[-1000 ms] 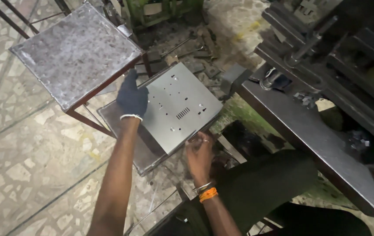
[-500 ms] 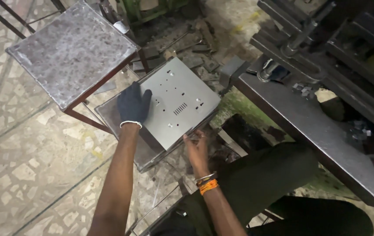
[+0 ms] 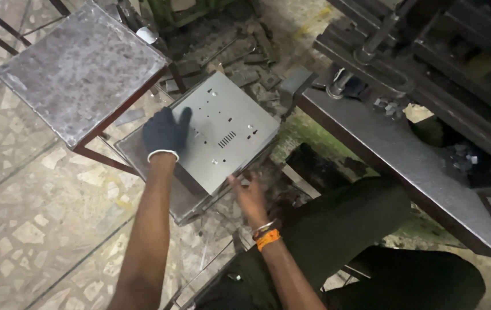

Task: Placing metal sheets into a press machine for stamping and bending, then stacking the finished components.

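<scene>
The left hand (image 3: 165, 133), in a dark glove, covers the left part of the punched metal sheet (image 3: 225, 138), so any holes under it are hidden. Sheets stacked below show only their edges. The right hand (image 3: 249, 198) is blurred; whether its fingers touch the sheet cannot be told. The grey table (image 3: 79, 69) is cut off at the upper left. The press (image 3: 429, 69) runs past the right edge.

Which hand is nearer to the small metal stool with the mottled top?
Left. The gloved left hand rests on the punched sheet-metal panel, right beside the stool. The bare right hand is at the panel's near edge, farther off.
</scene>
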